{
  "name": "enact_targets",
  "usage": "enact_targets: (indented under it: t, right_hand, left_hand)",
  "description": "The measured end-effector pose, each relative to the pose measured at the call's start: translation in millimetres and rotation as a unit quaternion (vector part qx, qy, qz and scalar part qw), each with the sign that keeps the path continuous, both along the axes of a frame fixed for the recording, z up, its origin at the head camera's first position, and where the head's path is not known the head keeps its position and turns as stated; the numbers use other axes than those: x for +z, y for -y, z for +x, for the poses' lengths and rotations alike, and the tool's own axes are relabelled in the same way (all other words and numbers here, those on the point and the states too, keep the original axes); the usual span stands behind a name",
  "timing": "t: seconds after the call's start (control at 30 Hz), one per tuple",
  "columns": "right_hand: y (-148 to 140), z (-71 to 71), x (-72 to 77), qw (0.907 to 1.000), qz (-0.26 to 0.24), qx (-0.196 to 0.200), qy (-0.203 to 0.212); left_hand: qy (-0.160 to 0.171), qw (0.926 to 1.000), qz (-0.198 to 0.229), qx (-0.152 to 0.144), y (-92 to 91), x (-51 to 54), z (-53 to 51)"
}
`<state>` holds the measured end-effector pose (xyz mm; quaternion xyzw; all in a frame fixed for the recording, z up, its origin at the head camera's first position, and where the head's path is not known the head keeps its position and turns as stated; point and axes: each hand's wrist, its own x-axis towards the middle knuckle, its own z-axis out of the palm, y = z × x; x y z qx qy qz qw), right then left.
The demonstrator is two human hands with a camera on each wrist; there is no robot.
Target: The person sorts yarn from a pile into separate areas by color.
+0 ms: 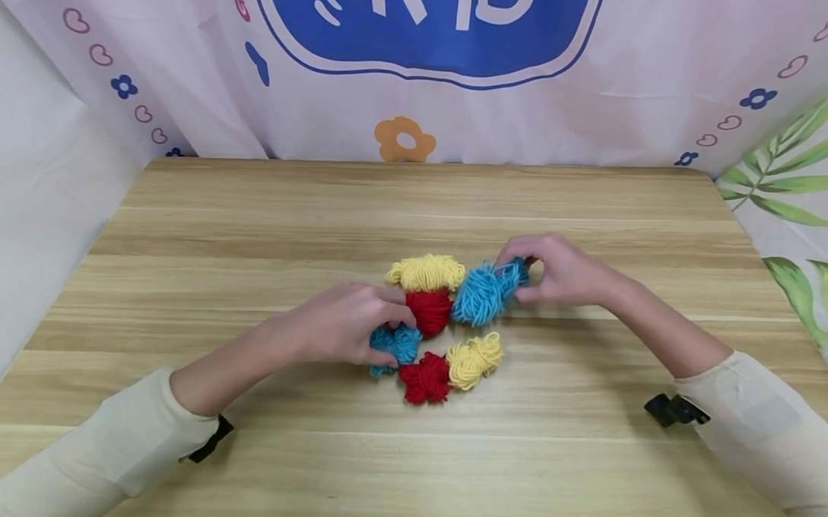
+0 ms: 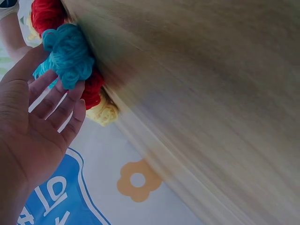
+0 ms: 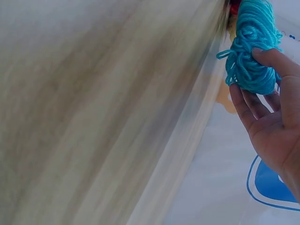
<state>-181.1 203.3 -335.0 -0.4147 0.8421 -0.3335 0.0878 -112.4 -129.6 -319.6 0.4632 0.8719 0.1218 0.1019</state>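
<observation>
My right hand (image 1: 564, 270) grips one end of a large blue yarn bundle (image 1: 480, 295); in the right wrist view the thumb presses on the blue yarn (image 3: 255, 61) with fingers behind it. My left hand (image 1: 346, 322) holds a smaller blue yarn bundle (image 1: 399, 345) between thumb and fingers, also seen in the left wrist view as blue yarn (image 2: 70, 58). Between the hands lies a red yarn bundle (image 1: 429, 312), with a yellow bundle (image 1: 427, 273) behind it. Nearer the front, a second red bundle (image 1: 426, 379) touches a second yellow bundle (image 1: 475, 360).
The bundles form a loose ring mid-table on a wooden tabletop (image 1: 250, 237). A printed cloth (image 1: 323, 118) hangs along the table's back edge. Black straps (image 1: 676, 410) show at the sleeves.
</observation>
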Motion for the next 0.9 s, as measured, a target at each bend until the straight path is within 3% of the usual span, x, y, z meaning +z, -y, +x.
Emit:
enact_targets:
  t: [0.43,0.9]
  right_hand:
    - [-12.6,-7.6,4.7,0.9992,-0.014,-0.02,-0.032]
    - [-24.6,-14.9,6.4,0.997,-0.032,-0.048,-0.052]
  left_hand:
    - [0.029,0.9985,-0.043,0.016,-1.0,3.3,3.7]
    - [0.043,0.9977,-0.052,0.009,-2.7,1.7,4.3]
